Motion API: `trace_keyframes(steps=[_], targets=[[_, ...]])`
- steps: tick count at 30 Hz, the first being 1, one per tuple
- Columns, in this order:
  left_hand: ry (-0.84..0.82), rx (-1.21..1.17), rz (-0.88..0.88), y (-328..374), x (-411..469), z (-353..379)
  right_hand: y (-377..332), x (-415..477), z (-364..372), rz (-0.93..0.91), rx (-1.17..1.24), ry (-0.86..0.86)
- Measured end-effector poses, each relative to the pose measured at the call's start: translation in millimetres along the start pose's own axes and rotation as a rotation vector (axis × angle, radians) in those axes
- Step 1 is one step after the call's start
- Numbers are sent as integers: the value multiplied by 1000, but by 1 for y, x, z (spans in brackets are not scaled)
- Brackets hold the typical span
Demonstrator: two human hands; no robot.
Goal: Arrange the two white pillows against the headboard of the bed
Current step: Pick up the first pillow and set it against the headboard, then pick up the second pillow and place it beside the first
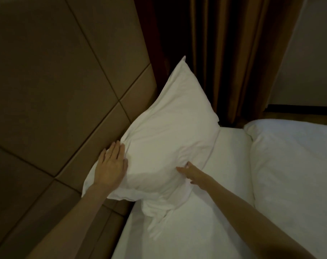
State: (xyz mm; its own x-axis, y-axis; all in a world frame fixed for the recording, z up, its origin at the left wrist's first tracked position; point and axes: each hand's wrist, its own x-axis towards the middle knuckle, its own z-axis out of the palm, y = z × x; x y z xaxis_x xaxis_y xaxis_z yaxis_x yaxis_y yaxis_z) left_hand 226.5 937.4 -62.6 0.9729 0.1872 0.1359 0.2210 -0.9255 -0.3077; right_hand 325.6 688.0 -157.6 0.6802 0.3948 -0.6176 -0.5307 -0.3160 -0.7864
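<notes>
As it leans on headboard (46,90), pillow (168,139) long axis diagonal; L hand (110,165) flat, R hand (192,173) fingers pinching it.

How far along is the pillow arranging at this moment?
Done: nothing clearly finished. In hand: one white pillow leans against the padded headboard, the left hand flat on its edge and the right hand pressing its front. Left: settling it; only one pillow can be clearly made out, with bunched white bedding at right.

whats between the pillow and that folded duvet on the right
In the head view, only a bare strip of white sheet separates the pillow from the duvet.
</notes>
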Motion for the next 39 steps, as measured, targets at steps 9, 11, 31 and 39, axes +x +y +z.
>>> trace_keyframes(steps=[9,11,31,39], targets=[[-170,-473,-164,12,-19,-61,-39,-73,-20,-41,-69,22],[-220,-628,-249,18,-22,-80,-49,-92,-24,-65,-82,19],[-282,-1672,-461,97,-216,-235,4,-392,-60,-164,97,115],[-226,-1749,-456,135,-303,-275,60,-487,-74,-209,180,147]])
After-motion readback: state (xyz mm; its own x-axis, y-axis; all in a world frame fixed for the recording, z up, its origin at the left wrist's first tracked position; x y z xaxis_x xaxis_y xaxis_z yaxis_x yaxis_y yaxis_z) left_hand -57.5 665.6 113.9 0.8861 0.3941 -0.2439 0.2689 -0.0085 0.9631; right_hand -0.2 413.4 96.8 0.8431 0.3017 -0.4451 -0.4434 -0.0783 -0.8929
